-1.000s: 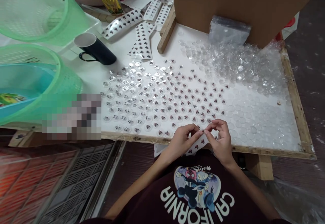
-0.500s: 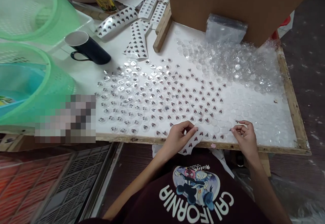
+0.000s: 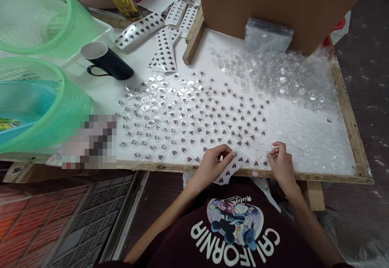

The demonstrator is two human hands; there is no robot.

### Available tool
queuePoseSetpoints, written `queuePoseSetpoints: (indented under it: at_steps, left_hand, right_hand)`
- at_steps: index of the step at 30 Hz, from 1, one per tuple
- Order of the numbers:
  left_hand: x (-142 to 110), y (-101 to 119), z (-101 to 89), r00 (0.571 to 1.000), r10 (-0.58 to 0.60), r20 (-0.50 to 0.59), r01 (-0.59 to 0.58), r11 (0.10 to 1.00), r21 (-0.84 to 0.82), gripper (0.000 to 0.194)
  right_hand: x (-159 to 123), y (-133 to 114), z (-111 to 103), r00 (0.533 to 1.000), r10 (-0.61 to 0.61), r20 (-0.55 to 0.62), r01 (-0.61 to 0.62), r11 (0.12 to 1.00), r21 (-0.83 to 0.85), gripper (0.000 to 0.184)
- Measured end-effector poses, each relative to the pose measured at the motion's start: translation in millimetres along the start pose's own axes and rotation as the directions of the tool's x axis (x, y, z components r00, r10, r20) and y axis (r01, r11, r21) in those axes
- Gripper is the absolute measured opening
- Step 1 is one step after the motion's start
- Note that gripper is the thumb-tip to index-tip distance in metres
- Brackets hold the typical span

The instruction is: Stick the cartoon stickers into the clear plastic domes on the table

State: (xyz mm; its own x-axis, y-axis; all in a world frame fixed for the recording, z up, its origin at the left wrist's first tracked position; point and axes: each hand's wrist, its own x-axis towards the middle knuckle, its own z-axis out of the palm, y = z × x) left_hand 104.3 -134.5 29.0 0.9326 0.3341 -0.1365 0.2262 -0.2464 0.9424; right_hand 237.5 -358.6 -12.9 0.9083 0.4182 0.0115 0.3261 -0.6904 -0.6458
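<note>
My left hand [image 3: 212, 162] pinches a white strip of stickers [image 3: 227, 174] at the front edge of the table. Small dark-red prints run along the strip, and its lower end hangs over the edge. To the right, my right hand [image 3: 282, 166] hovers low over clear round discs [image 3: 300, 151], thumb and fingertips drawn together. Whatever lies between those fingertips is too small to make out. Left of my right hand, many discs with stickers [image 3: 215, 131] cover the middle of the white tabletop [image 3: 103, 93].
A heap of clear discs [image 3: 282, 77] lies before a cardboard box [image 3: 273, 0] and a plastic bag [image 3: 267, 37]. A dark mug [image 3: 117, 63] lies tipped near green baskets [image 3: 73, 97]. Sticker sheets [image 3: 165, 51] rest at the back beside a wooden block [image 3: 193, 41]. Wooden strips edge the table.
My right hand has moved left, closer to the stickered discs, with its fingers drawn closer together. The left hand keeps its hold on the sticker strip. The view has shifted slightly.
</note>
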Motion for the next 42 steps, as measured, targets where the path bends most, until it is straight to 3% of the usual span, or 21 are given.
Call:
queuePoseSetpoints:
  at_steps: [10, 18, 21, 25, 28, 32, 38, 42]
  left_hand:
    - [-1, -1, -1.7, 1.000, -0.005, 0.000, 0.005, 1.000, 0.010, 0.028]
    - [-1, -3, -2.1, 1.000, -0.006, -0.005, 0.006, 1.000, 0.015, 0.029]
    - [0, -2, -2.5, 1.000, -0.006, -0.005, 0.007, 1.000, 0.015, 0.029]
    - [0, -3, -2.5, 1.000, -0.006, -0.009, 0.006, 1.000, 0.019, 0.028]
    - [0, -4, -2.1, 1.000, -0.010, -0.011, 0.010, 1.000, 0.018, 0.028]
    - [0, -5, -1.9, 1.000, -0.013, -0.009, 0.013, 1.000, 0.018, 0.028]
    - [1, -4, -2.8, 1.000, -0.018, -0.005, 0.018, 1.000, 0.007, 0.028]
    - [1, -4, -2.5, 1.000, -0.011, -0.004, 0.011, 1.000, 0.000, 0.028]
  right_hand:
    - [-4, 2, 1, 0.998, -0.029, -0.062, 0.017, 0.984, -0.175, 0.035]
    - [-4, -18, -8, 0.981, -0.101, -0.168, 0.094, 0.994, -0.047, 0.025]
    - [-3, -26, -7, 0.988, -0.104, -0.113, 0.108, 0.994, 0.024, 0.022]
    - [-4, -25, -1, 0.998, 0.014, 0.067, -0.026, 0.982, 0.185, 0.024]
    - [-4, -21, 5, 0.990, 0.075, 0.120, -0.102, 0.967, 0.235, 0.027]
    - [-2, -21, 10, 0.992, 0.066, 0.109, -0.083, 0.983, 0.161, 0.031]
    - [-4, -25, 16, 0.997, -0.028, 0.077, 0.036, 0.994, -0.099, 0.025]
    - [-6, -26, 14, 0.997, -0.040, 0.063, 0.044, 0.997, -0.067, 0.025]
